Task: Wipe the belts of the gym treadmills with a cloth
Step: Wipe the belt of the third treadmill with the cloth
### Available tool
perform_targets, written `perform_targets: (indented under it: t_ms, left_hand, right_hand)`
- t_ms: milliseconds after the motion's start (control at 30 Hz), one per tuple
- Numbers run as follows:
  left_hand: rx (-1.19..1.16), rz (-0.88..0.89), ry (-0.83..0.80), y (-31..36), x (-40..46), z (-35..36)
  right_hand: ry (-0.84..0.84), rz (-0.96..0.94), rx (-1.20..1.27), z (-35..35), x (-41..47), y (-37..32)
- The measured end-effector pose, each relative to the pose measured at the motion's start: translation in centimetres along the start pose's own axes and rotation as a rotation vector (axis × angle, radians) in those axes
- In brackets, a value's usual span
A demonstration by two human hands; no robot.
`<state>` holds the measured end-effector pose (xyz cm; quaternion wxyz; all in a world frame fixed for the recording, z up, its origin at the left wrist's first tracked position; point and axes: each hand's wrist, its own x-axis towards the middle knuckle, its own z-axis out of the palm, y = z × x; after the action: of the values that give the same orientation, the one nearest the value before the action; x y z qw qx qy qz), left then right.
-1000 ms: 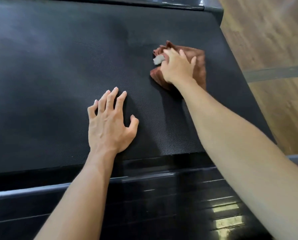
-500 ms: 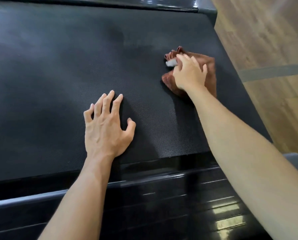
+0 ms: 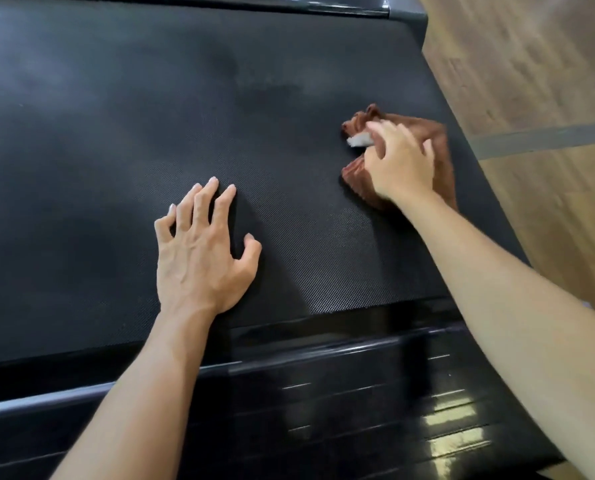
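A wide black textured treadmill belt (image 3: pixel 116 150) fills most of the view. A crumpled brown cloth (image 3: pixel 358 171) with a small white tag lies on the belt near its right edge. My right hand (image 3: pixel 398 164) presses down on the cloth and grips it, covering its middle. My left hand (image 3: pixel 202 251) rests flat on the belt near its front end, fingers spread, holding nothing. A duller, damp-looking patch shows on the belt beyond the cloth.
The glossy black ribbed end cover (image 3: pixel 358 393) of the treadmill runs across the bottom. A black side rail (image 3: pixel 479 188) borders the belt on the right. Wood-look floor (image 3: pixel 531 81) with a grey strip lies beyond it.
My right hand has slid the cloth toward the right edge of the belt and a little nearer to me. My left hand stays planted on the belt.
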<state>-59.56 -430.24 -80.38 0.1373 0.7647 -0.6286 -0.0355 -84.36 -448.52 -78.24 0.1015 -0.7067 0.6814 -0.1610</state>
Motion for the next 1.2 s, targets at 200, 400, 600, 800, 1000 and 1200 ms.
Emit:
perform_targets:
  t_ms: [200,400,600,800,1000,1200]
  left_hand:
    - [-0.002,-0.005,-0.006,-0.1,0.0,-0.1]
    - [-0.004,-0.010,-0.026,0.2,-0.1,-0.4]
    - [-0.004,-0.011,-0.030,0.1,-0.1,-0.4]
    - [-0.008,-0.007,-0.029,0.0,0.0,-0.5]
    - [-0.009,-0.003,-0.025,0.2,0.0,-0.4]
    - [0.009,0.003,-0.031,0.1,0.1,-0.3]
  right_hand:
    - [-0.111,0.026,-0.010,1.0,6.2,-5.8]
    - [-0.202,-0.363,0.072,1.6,-2.3,-5.2]
    - [0.091,0.030,0.013,0.0,-1.5,1.7]
    - [-0.032,0.121,-0.012,0.6,6.1,-0.8]
    - [-0.172,-0.246,-0.012,0.0,0.4,0.0]
    - [-0.118,0.054,-0.154,-1.9,-0.2,6.1]
